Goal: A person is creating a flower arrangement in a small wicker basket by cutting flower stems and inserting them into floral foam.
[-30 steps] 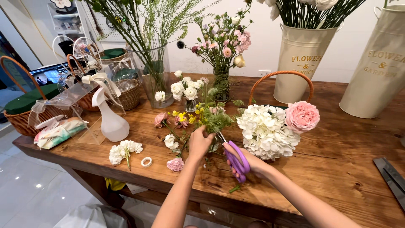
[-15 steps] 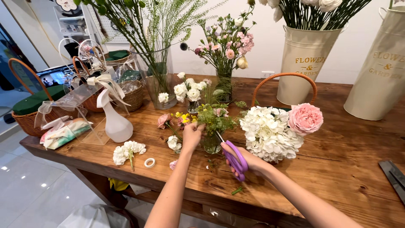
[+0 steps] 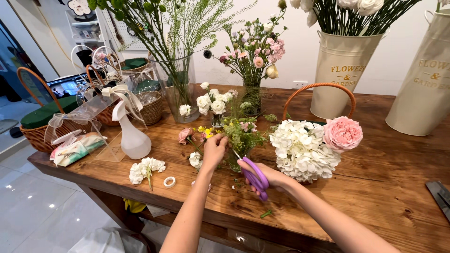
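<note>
Looking down, we see a glass vase [image 3: 176,96] of tall greens and a cream bucket [image 3: 338,70] of white blooms. Our left hand [image 3: 214,150] pinches the green sprig [image 3: 240,136]; our right hand [image 3: 268,177], just beside it, grips purple scissors [image 3: 255,177].

Both bare forearms are extended forward from the lower edge of the view and converge toward one another. The left hand [image 3: 214,149] is raised at the end of a nearly straight arm, its back turned toward the camera, the fingers bent forward and downward with the tips pinched together and partly hidden. The right hand [image 3: 266,177] is held lower and just to the right of the left fingers, the wrist slightly bent. Its fingers are curled closed through purple handles, the thumb placed on top. The two hands are kept near but not touching.
</note>
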